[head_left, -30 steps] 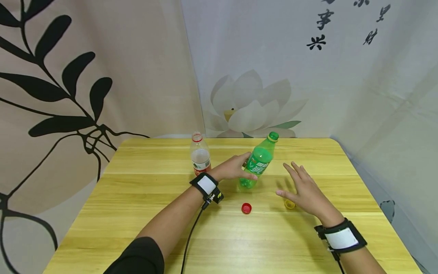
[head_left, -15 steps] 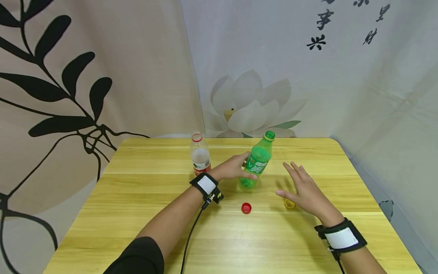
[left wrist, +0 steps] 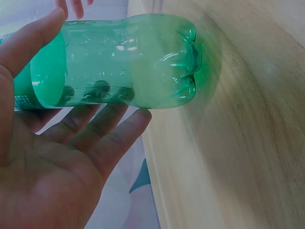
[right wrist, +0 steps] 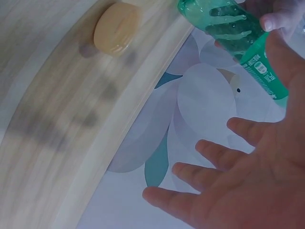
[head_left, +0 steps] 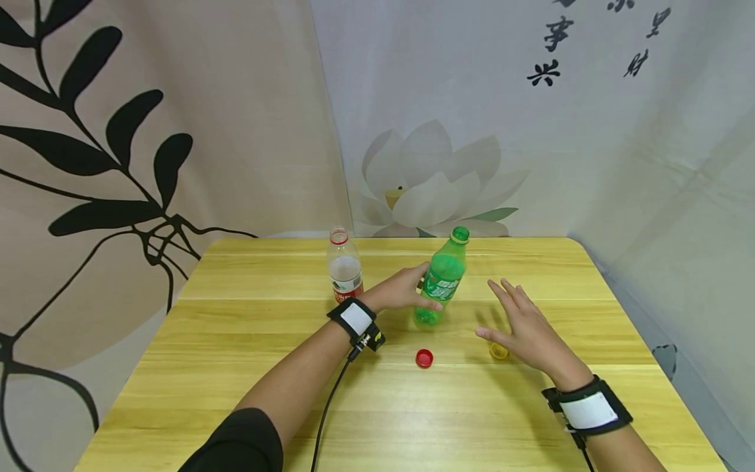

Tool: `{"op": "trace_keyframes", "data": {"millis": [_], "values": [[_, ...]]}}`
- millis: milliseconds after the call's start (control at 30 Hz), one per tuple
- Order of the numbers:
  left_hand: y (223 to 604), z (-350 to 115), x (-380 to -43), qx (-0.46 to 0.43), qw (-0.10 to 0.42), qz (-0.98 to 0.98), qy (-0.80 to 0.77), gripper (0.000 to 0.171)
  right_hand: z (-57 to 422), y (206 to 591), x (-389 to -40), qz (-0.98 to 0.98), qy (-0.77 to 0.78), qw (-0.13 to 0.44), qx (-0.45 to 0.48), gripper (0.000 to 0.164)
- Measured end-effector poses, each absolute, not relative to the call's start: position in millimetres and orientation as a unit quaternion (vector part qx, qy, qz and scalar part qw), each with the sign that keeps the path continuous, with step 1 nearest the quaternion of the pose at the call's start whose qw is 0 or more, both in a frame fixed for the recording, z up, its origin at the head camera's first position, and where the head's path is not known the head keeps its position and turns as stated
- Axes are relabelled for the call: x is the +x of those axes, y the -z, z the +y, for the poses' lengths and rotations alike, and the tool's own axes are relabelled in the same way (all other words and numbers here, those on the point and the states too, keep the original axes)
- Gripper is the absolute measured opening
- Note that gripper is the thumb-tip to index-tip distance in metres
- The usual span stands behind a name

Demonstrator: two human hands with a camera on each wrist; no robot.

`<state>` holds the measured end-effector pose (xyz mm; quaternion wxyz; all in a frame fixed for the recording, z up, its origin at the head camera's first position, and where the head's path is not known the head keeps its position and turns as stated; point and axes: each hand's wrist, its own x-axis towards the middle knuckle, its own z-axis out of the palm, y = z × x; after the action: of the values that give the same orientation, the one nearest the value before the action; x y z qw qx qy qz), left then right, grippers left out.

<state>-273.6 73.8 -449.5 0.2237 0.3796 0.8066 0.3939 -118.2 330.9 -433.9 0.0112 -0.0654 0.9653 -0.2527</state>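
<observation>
A green soda bottle with a yellow neck ring leans to the right, its base close to the table. My left hand holds it around the label, thumb in front and fingers behind. In the left wrist view the fingers reach past the bottle's far side, fairly straight. My right hand hovers to the right with fingers spread and nothing in it. Below its thumb lies a yellow bottle cap. A red bottle cap sits in front of the green bottle.
Behind my left wrist stands a transparent bottle with a red neck ring and red label. The wooden table ends at a printed curtain. A cable runs from the left wrist strap.
The green bottle's top has swung to the left while its base shifted slightly right, so it leans less. Both hands keep their places.
</observation>
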Motion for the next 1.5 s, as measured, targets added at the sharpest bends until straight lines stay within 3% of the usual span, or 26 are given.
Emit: {"op": "trace_keyframes", "data": {"millis": [867, 1500], "values": [[451.2, 67.7, -273.1, 0.378, 0.221, 0.807, -0.397, 0.095, 329.8, 433.4, -117.4, 0.965, 0.251, 0.007, -0.068, 0.1], [451.2, 64.6, -269.8, 0.383, 0.228, 0.798, -0.407, 0.092, 329.8, 433.4, -116.0, 0.962, 0.266, 0.017, -0.063, 0.1]]}}
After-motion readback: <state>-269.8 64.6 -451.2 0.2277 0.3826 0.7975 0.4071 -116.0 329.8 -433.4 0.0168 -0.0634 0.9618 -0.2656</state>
